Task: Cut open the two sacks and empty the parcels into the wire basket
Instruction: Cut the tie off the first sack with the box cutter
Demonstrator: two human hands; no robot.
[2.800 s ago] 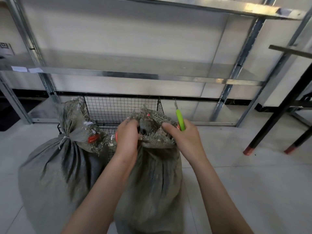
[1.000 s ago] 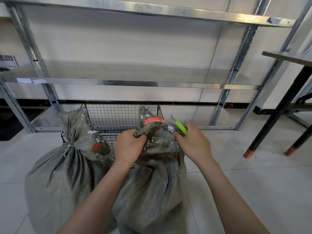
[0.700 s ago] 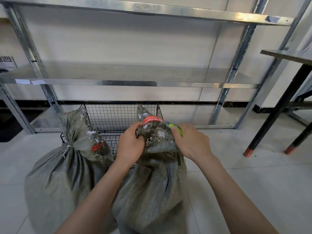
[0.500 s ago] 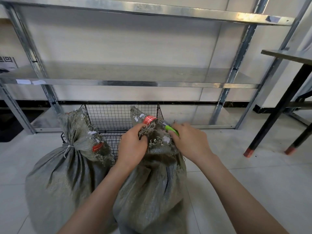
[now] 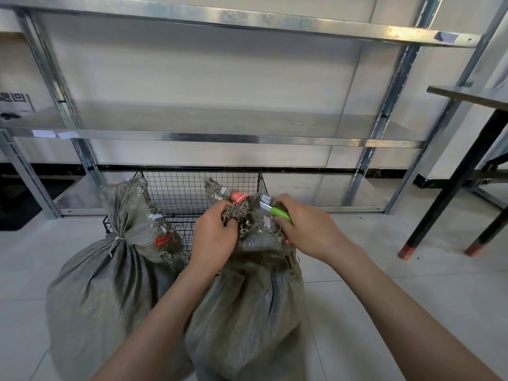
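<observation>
My green cutter, upright a moment ago, is now tipped over with its blade at the gathered neck of the near sack, just beside the red tag. My right hand is curled round its handle, and my left hand pinches the frayed top. I judge the first cut is only starting. The second sack stands tied at ten o'clock, and the wire basket is at twelve, behind both. Pale floor tiles lie underfoot, metal shelving lines the wall, and a black-legged table stands at three.
</observation>
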